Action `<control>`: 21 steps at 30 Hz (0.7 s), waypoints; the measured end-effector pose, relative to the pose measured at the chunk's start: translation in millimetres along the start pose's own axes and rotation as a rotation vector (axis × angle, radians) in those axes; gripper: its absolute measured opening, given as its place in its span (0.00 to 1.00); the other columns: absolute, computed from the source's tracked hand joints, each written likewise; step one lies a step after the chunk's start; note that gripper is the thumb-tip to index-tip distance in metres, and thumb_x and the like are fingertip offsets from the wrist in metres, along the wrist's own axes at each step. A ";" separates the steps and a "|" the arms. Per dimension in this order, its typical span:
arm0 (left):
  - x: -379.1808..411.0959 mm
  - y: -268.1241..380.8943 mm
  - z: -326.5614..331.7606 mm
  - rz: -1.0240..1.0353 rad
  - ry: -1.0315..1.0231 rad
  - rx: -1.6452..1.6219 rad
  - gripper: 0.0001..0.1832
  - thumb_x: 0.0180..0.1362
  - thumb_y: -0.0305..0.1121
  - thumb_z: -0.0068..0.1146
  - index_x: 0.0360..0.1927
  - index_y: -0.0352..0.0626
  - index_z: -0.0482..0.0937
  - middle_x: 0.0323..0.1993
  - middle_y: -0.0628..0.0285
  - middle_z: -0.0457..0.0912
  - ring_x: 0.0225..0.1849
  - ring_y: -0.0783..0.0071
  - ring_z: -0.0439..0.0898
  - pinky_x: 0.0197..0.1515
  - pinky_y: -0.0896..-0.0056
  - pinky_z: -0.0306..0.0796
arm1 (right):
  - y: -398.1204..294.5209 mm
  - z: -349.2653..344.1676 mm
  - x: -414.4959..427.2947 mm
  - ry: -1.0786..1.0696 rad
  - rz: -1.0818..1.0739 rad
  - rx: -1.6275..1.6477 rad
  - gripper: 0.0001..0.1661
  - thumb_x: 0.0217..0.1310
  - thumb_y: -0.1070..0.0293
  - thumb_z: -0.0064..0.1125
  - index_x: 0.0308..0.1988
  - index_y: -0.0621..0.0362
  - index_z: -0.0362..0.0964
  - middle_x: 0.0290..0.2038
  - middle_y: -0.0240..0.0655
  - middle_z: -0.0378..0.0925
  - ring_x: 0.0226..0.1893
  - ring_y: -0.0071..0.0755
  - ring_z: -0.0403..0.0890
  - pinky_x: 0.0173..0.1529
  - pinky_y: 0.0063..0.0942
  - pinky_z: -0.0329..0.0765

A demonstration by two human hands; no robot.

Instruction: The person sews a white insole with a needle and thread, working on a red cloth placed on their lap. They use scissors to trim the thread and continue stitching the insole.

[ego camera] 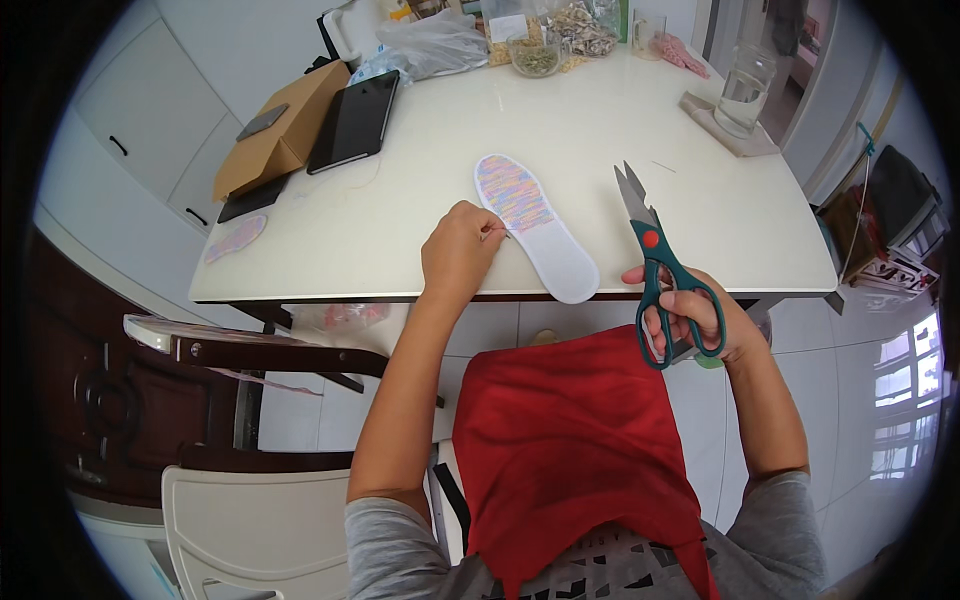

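Note:
A white insole [564, 259] lies on the white table, its upper half covered in multicoloured stitching. Beside its left edge, my left hand [461, 244] pinches a thin thread between thumb and fingertips; the thread runs to the insole's stitched edge. My right hand [694, 311] holds green-handled scissors [651, 238] over the table's front edge, fingers in the handle loops, blades pointing up and slightly apart. Right of the blades, a thin needle-like piece [664, 166] lies on the table. A smaller multicoloured insole-shaped piece [236, 238] rests at the table's left edge.
A cardboard box [289, 120] and a black tablet [354, 121] stand at the left. Plastic bags [435, 43] and a glass cup of dried herbs [535, 58] are at the back. A water-filled glass jar [744, 94] stands on a folded cloth [705, 120] at the right.

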State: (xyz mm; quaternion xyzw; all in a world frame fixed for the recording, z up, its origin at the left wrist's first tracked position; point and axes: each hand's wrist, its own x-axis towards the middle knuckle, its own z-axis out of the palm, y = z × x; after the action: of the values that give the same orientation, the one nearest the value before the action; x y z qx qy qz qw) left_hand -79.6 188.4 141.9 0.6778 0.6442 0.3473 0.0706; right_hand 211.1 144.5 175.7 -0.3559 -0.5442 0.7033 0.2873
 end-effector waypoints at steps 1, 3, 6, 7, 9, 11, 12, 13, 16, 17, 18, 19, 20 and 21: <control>0.3 6.5 -1.4 0.015 -0.016 0.049 0.03 0.49 0.30 0.58 0.24 0.45 0.79 0.29 0.63 0.76 0.30 0.67 0.76 0.33 0.67 0.70 | -1.5 -0.8 0.5 0.001 0.009 -0.038 0.25 0.56 0.64 0.47 0.52 0.66 0.65 0.24 0.35 0.76 0.22 0.26 0.79 0.26 0.17 0.74; 0.9 9.5 -2.4 0.080 -0.046 0.137 0.03 0.50 0.29 0.56 0.24 0.44 0.79 0.29 0.62 0.75 0.32 0.65 0.76 0.35 0.66 0.69 | -7.4 -0.9 0.6 0.002 0.025 -0.114 0.25 0.55 0.63 0.48 0.51 0.65 0.66 0.23 0.34 0.76 0.22 0.26 0.79 0.24 0.16 0.72; 4.1 4.6 -3.2 0.250 -0.042 0.157 0.03 0.51 0.27 0.53 0.26 0.41 0.77 0.31 0.59 0.75 0.36 0.61 0.75 0.39 0.65 0.69 | -25.2 6.9 -3.0 0.068 0.065 -0.247 0.22 0.55 0.66 0.50 0.50 0.61 0.68 0.22 0.32 0.75 0.22 0.23 0.77 0.25 0.16 0.68; 5.8 -1.9 -4.2 0.319 -0.007 0.101 0.03 0.52 0.27 0.53 0.28 0.40 0.76 0.32 0.58 0.75 0.37 0.59 0.75 0.41 0.65 0.68 | -24.0 2.1 -1.2 0.062 0.023 -0.359 0.22 0.53 0.66 0.52 0.49 0.61 0.68 0.22 0.31 0.73 0.22 0.22 0.75 0.26 0.17 0.67; 8.4 -8.6 -5.5 0.387 0.016 -0.021 0.04 0.54 0.27 0.51 0.33 0.39 0.74 0.35 0.55 0.75 0.40 0.56 0.74 0.45 0.63 0.68 | -19.0 -12.3 3.9 0.046 -0.058 -0.578 0.23 0.51 0.66 0.55 0.49 0.60 0.69 0.22 0.29 0.69 0.22 0.21 0.70 0.28 0.19 0.67; 9.9 -11.6 -5.3 0.384 -0.006 -0.149 0.06 0.58 0.28 0.47 0.37 0.37 0.71 0.38 0.52 0.74 0.42 0.53 0.73 0.47 0.62 0.67 | -27.9 -11.7 6.2 0.085 -0.066 -0.748 0.21 0.50 0.73 0.57 0.47 0.60 0.69 0.23 0.30 0.65 0.24 0.21 0.68 0.31 0.20 0.65; 11.6 -10.0 -4.2 0.352 -0.049 -0.195 0.07 0.59 0.28 0.46 0.38 0.36 0.70 0.39 0.51 0.75 0.42 0.52 0.74 0.48 0.62 0.67 | -37.0 -6.3 6.0 0.120 -0.104 -0.842 0.21 0.49 0.74 0.57 0.47 0.61 0.69 0.23 0.31 0.65 0.25 0.22 0.68 0.31 0.21 0.66; 12.9 -8.0 -3.0 0.320 -0.093 -0.240 0.07 0.61 0.28 0.44 0.39 0.36 0.68 0.40 0.50 0.75 0.43 0.51 0.74 0.48 0.61 0.67 | -43.0 -4.3 7.1 0.153 -0.142 -0.936 0.21 0.49 0.75 0.58 0.46 0.61 0.69 0.24 0.32 0.65 0.25 0.22 0.69 0.31 0.21 0.66; 16.8 -5.4 -0.1 0.255 -0.166 -0.267 0.09 0.64 0.30 0.40 0.40 0.34 0.67 0.40 0.45 0.76 0.42 0.48 0.74 0.47 0.59 0.67 | -41.4 -16.1 15.6 0.183 -0.275 -1.349 0.23 0.44 0.76 0.58 0.46 0.62 0.69 0.28 0.42 0.70 0.30 0.39 0.74 0.36 0.32 0.70; 17.4 -5.4 0.3 0.238 -0.181 -0.258 0.09 0.64 0.31 0.39 0.39 0.34 0.67 0.39 0.44 0.76 0.42 0.47 0.75 0.46 0.58 0.68 | -42.9 -15.5 17.6 0.191 -0.255 -1.443 0.23 0.43 0.76 0.58 0.45 0.62 0.69 0.29 0.43 0.72 0.31 0.42 0.74 0.37 0.34 0.71; 18.2 -2.8 -0.8 0.213 -0.204 -0.228 0.09 0.65 0.30 0.39 0.39 0.34 0.66 0.39 0.45 0.77 0.42 0.49 0.75 0.47 0.60 0.68 | -43.8 -15.6 19.8 0.176 -0.248 -1.468 0.24 0.43 0.76 0.58 0.45 0.62 0.69 0.30 0.44 0.72 0.31 0.44 0.75 0.37 0.35 0.71; 18.7 1.3 -3.9 0.187 -0.227 -0.198 0.08 0.65 0.30 0.39 0.39 0.34 0.66 0.40 0.46 0.77 0.43 0.51 0.76 0.47 0.62 0.68 | -43.5 -15.7 23.2 0.160 -0.241 -1.494 0.24 0.42 0.76 0.57 0.45 0.62 0.69 0.31 0.44 0.72 0.32 0.46 0.75 0.38 0.37 0.71; 19.2 4.6 -6.4 0.161 -0.249 -0.168 0.08 0.65 0.29 0.39 0.38 0.34 0.66 0.40 0.47 0.77 0.43 0.53 0.77 0.48 0.64 0.68 | -42.9 -15.4 25.9 0.143 -0.235 -1.519 0.24 0.42 0.76 0.57 0.45 0.61 0.70 0.32 0.45 0.73 0.32 0.48 0.75 0.38 0.38 0.72; 19.4 5.7 -7.0 0.158 -0.255 -0.162 0.08 0.65 0.30 0.39 0.38 0.34 0.66 0.40 0.47 0.78 0.43 0.52 0.77 0.48 0.64 0.68 | -41.7 -14.4 28.2 0.157 -0.241 -1.520 0.24 0.41 0.76 0.58 0.45 0.61 0.70 0.32 0.44 0.73 0.32 0.48 0.75 0.38 0.38 0.72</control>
State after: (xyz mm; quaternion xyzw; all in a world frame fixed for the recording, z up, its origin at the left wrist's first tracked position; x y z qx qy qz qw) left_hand -80.2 202.9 157.6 0.7571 0.5445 0.3139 0.1784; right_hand 207.1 185.0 208.6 -0.4425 -0.8905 0.0730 0.0765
